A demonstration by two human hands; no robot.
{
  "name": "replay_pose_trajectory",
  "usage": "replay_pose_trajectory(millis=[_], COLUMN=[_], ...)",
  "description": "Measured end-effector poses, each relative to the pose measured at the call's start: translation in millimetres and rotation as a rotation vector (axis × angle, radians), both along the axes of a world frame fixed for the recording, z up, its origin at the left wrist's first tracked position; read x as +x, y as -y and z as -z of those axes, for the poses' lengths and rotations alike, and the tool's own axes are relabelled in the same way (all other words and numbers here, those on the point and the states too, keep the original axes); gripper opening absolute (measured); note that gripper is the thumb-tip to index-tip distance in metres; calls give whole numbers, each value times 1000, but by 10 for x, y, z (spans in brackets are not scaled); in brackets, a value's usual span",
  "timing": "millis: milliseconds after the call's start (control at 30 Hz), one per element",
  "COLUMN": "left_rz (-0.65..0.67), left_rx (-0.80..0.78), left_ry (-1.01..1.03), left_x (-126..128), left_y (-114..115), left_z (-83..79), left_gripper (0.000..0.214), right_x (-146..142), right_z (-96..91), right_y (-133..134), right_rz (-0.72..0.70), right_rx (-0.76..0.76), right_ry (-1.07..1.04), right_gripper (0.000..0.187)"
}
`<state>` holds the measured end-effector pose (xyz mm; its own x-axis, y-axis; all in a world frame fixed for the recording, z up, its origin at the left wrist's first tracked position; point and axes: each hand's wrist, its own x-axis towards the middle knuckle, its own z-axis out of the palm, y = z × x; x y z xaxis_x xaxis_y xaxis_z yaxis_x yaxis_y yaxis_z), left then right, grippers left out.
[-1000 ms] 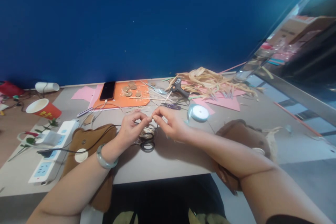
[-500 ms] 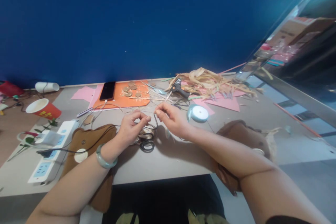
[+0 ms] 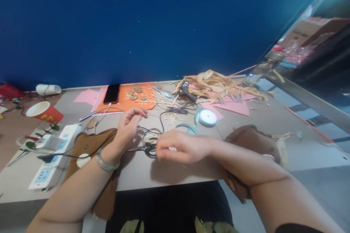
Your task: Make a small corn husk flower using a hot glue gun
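Note:
My left hand point(image 3: 128, 125) is raised over the grey table point(image 3: 175, 174), fingers curled as in a pinch; what they hold is too small to make out. A green bangle point(image 3: 105, 161) sits on that wrist. My right hand point(image 3: 182, 148) is smeared by motion and hangs low over the table, just right of black-handled scissors point(image 3: 149, 149). A thin black cord point(image 3: 161, 120) loops on the table between the two hands. I cannot see the right hand's fingertips clearly.
A pale blue ribbon roll point(image 3: 207, 117), a black glue gun point(image 3: 187, 91) and a raffia pile point(image 3: 218, 84) lie behind. A phone point(image 3: 112, 94) rests by the orange sheet point(image 3: 128, 102). At left are a brown pouch point(image 3: 93, 145), a power strip point(image 3: 54, 154) and a red cup point(image 3: 43, 112).
The hands were pinching something together, then parted. My right hand has dropped down and towards me beside the scissors. My left hand has lifted slightly to the left.

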<state>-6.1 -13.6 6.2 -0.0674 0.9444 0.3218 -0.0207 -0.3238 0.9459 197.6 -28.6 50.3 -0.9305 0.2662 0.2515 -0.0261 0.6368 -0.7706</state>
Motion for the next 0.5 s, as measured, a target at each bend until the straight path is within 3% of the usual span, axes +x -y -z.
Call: replay_pose_trajectory(millis=[67,167,300,400,500], left_rz=[-5,-9,-17,-17,45], left_rx=[-11,-30,-42,-64,-76], left_ry=[66,117,109,34,-83], left_x=[-7,-15,-25,-23,-14], left_y=[-23,-36,-38,-26,12], left_z=[6,-2,-7,1,-5], left_gripper=[14,15,19,14,13], right_x=[-28,-54,-50,-46,-66], right_z=[36,93,84,66,100], right_y=[51,114,148,117,32], right_rz=[-152,-252,-288,-145,268], right_rx=[126,240,215,142,25], right_ry=[107,231,295,254,115], right_gripper=[22,16,21,31,22])
